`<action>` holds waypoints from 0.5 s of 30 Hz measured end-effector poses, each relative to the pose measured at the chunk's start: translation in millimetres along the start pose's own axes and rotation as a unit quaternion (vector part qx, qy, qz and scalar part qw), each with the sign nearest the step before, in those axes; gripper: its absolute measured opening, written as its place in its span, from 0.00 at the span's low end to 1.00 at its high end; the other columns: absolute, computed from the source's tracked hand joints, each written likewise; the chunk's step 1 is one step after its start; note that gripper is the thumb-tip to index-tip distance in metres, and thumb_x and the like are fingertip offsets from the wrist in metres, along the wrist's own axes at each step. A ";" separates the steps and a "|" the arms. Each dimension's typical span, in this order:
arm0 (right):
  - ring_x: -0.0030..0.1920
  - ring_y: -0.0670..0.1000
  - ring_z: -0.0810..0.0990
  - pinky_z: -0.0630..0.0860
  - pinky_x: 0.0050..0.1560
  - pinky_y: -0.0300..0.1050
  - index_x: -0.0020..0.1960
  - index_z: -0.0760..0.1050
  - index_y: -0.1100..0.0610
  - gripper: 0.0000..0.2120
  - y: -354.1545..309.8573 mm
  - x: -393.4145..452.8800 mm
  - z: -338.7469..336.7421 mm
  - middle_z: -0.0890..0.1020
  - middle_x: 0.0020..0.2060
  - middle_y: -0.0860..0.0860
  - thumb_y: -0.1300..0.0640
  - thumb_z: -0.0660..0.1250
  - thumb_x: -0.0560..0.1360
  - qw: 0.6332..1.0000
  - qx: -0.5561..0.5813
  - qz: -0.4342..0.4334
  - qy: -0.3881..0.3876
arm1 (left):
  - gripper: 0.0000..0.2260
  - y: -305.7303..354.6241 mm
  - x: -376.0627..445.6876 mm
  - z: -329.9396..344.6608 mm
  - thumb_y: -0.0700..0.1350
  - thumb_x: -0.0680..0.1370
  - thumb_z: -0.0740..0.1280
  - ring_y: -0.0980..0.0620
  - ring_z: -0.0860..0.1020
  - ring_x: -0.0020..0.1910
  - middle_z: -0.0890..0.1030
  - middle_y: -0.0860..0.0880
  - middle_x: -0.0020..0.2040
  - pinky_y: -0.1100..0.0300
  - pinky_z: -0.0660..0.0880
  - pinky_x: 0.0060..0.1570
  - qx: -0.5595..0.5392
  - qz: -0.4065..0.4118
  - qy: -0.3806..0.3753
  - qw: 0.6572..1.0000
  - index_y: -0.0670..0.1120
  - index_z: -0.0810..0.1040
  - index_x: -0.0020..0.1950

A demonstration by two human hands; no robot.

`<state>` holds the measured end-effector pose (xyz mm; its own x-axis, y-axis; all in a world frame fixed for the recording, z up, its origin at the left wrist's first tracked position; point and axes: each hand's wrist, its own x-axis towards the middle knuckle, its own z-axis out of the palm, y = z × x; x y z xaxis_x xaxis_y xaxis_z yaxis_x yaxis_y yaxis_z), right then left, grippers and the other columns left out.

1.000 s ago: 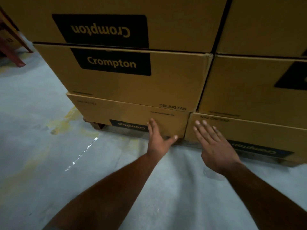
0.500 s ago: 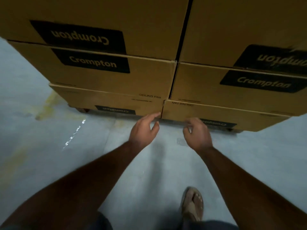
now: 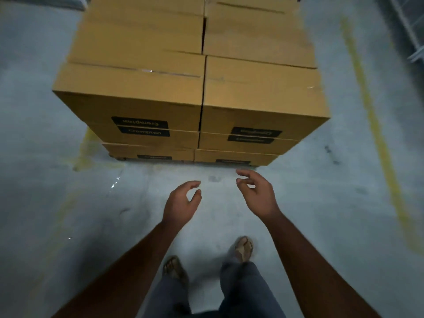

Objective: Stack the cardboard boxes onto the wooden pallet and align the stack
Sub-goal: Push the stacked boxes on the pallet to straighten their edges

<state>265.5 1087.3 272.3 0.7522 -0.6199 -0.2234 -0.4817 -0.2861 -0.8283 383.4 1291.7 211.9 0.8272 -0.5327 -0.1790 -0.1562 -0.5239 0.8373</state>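
Stacked cardboard boxes (image 3: pixel 199 88), left hand (image 3: pixel 181 206) and right hand (image 3: pixel 259 195) empty, loosely curled

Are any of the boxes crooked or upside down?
Yes, a little. On the front left column, the top box's label reads upside down, while the label below it reads the right way up. The bottom left box sits slightly further back than those above. Nothing looks torn or spilled.

Bare floor (image 3: pixel 68 203) lies open near, left and right of the stacked boxes (image 3: pixel 199 92), which block the far centre; only a narrow seam divides them.
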 end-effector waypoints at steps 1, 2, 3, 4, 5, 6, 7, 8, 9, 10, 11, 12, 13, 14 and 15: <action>0.53 0.33 0.80 0.73 0.48 0.24 0.64 0.82 0.51 0.12 -1.9 -12.7 -17.7 0.83 0.58 0.43 0.56 0.69 0.82 1.000 0.006 0.012 0.011 | 0.13 12.1 -11.5 2.6 0.43 0.81 0.71 0.56 0.81 0.62 0.84 0.52 0.62 0.54 0.78 0.65 -0.013 -0.003 0.005 1.000 0.46 0.82 0.65; 0.52 0.34 0.81 0.74 0.50 0.25 0.64 0.82 0.51 0.12 -0.3 -24.3 -33.9 0.83 0.57 0.43 0.56 0.69 0.82 1.000 0.010 0.024 0.017 | 0.13 24.0 -22.1 7.7 0.43 0.81 0.71 0.56 0.81 0.62 0.84 0.52 0.61 0.54 0.78 0.65 -0.022 -0.004 0.010 1.000 0.45 0.82 0.65; 0.51 0.35 0.81 0.76 0.54 0.29 0.64 0.82 0.51 0.11 3.6 -34.5 -53.4 0.83 0.57 0.43 0.56 0.69 0.82 0.999 0.010 0.030 0.022 | 0.13 39.5 -30.4 17.6 0.43 0.80 0.71 0.56 0.81 0.62 0.84 0.52 0.61 0.54 0.78 0.65 -0.029 -0.001 0.014 0.999 0.45 0.83 0.65; 0.51 0.35 0.81 0.77 0.56 0.34 0.64 0.82 0.51 0.11 9.4 -37.3 -62.0 0.83 0.56 0.42 0.56 0.69 0.82 0.999 0.016 0.038 0.023 | 0.13 46.7 -31.8 24.3 0.44 0.80 0.71 0.57 0.80 0.62 0.84 0.53 0.60 0.56 0.77 0.65 -0.036 -0.003 0.017 0.999 0.46 0.83 0.65; 0.51 0.35 0.81 0.78 0.57 0.37 0.63 0.82 0.50 0.11 16.8 -39.1 -73.0 0.83 0.55 0.41 0.56 0.69 0.82 0.998 0.024 0.045 0.025 | 0.13 56.2 -32.2 34.3 0.45 0.80 0.71 0.58 0.80 0.62 0.84 0.54 0.60 0.59 0.76 0.65 -0.044 -0.004 0.022 0.999 0.46 0.83 0.65; 0.51 0.35 0.81 0.77 0.57 0.37 0.63 0.82 0.49 0.10 25.4 -42.0 -87.4 0.83 0.54 0.40 0.56 0.69 0.82 0.998 0.032 0.043 0.028 | 0.14 69.0 -33.8 48.1 0.46 0.80 0.72 0.59 0.80 0.62 0.84 0.55 0.61 0.63 0.74 0.64 -0.051 -0.002 0.028 0.998 0.47 0.83 0.65; 0.50 0.34 0.81 0.77 0.55 0.35 0.62 0.82 0.48 0.10 34.7 -43.9 -102.8 0.83 0.53 0.38 0.55 0.69 0.82 0.998 0.041 0.039 0.030 | 0.14 81.8 -34.3 63.9 0.47 0.80 0.72 0.60 0.80 0.62 0.84 0.56 0.61 0.66 0.73 0.63 -0.058 -0.001 0.032 0.998 0.49 0.82 0.65; 0.51 0.34 0.81 0.76 0.53 0.32 0.62 0.82 0.47 0.10 45.2 -44.2 -119.8 0.83 0.53 0.38 0.55 0.69 0.82 0.998 0.048 0.033 0.035 | 0.15 96.0 -33.1 81.7 0.48 0.80 0.72 0.61 0.79 0.62 0.83 0.57 0.61 0.66 0.73 0.62 -0.062 0.002 0.033 0.998 0.49 0.82 0.66; 0.51 0.34 0.81 0.75 0.51 0.28 0.62 0.82 0.47 0.10 56.8 -43.7 -139.6 0.84 0.54 0.38 0.55 0.69 0.82 0.997 0.058 0.028 0.043 | 0.15 112.1 -31.1 101.7 0.49 0.80 0.72 0.61 0.79 0.62 0.83 0.57 0.61 0.65 0.74 0.63 -0.066 0.006 0.030 0.997 0.50 0.82 0.66; 0.51 0.33 0.81 0.74 0.49 0.24 0.62 0.82 0.47 0.10 68.9 -44.1 -161.5 0.84 0.54 0.38 0.55 0.69 0.82 0.996 0.065 0.026 0.050 | 0.15 129.5 -30.2 123.4 0.49 0.80 0.72 0.60 0.79 0.62 0.83 0.57 0.61 0.63 0.75 0.63 -0.071 0.007 0.027 0.997 0.50 0.82 0.66; 0.51 0.33 0.81 0.73 0.47 0.23 0.62 0.82 0.47 0.10 81.9 -45.7 -185.9 0.84 0.54 0.38 0.55 0.69 0.82 0.996 0.070 0.026 0.053 | 0.15 148.1 -30.5 147.0 0.48 0.80 0.72 0.60 0.79 0.62 0.83 0.57 0.61 0.61 0.75 0.63 -0.077 0.008 0.026 0.997 0.50 0.82 0.66; 0.51 0.33 0.81 0.74 0.47 0.24 0.61 0.82 0.47 0.10 96.1 -46.6 -212.0 0.84 0.54 0.38 0.55 0.69 0.82 0.996 0.073 0.026 0.052 | 0.15 167.3 -30.9 172.1 0.48 0.79 0.73 0.60 0.79 0.62 0.83 0.57 0.61 0.60 0.76 0.64 -0.080 0.011 0.027 0.996 0.50 0.82 0.66; 0.51 0.35 0.81 0.74 0.48 0.25 0.61 0.82 0.47 0.10 110.8 -45.7 -238.3 0.84 0.54 0.38 0.55 0.70 0.82 0.996 0.074 0.027 0.047 | 0.15 186.2 -30.7 197.1 0.48 0.79 0.73 0.60 0.79 0.62 0.83 0.57 0.61 0.60 0.76 0.63 -0.084 0.012 0.029 0.996 0.50 0.82 0.66; 0.52 0.37 0.82 0.75 0.49 0.28 0.61 0.82 0.47 0.10 123.5 -43.3 -263.8 0.84 0.54 0.39 0.55 0.70 0.81 0.996 0.072 0.030 0.041 | 0.15 205.3 -30.4 220.9 0.48 0.79 0.73 0.60 0.80 0.61 0.84 0.57 0.60 0.60 0.76 0.63 -0.086 0.015 0.033 0.996 0.50 0.82 0.66; 0.52 0.39 0.83 0.76 0.51 0.31 0.62 0.82 0.48 0.10 133.2 -40.2 -288.3 0.85 0.55 0.41 0.55 0.70 0.81 0.996 0.072 0.032 0.038 | 0.15 224.4 -29.6 242.9 0.48 0.79 0.73 0.60 0.80 0.61 0.84 0.57 0.60 0.61 0.76 0.63 -0.088 0.016 0.036 0.995 0.50 0.82 0.66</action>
<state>41.5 863.5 319.0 0.6829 -0.6890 -0.2428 -0.4543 -0.1402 -0.8798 192.8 1028.5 279.6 0.8605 -0.4955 -0.1181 -0.0918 -0.3790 0.9208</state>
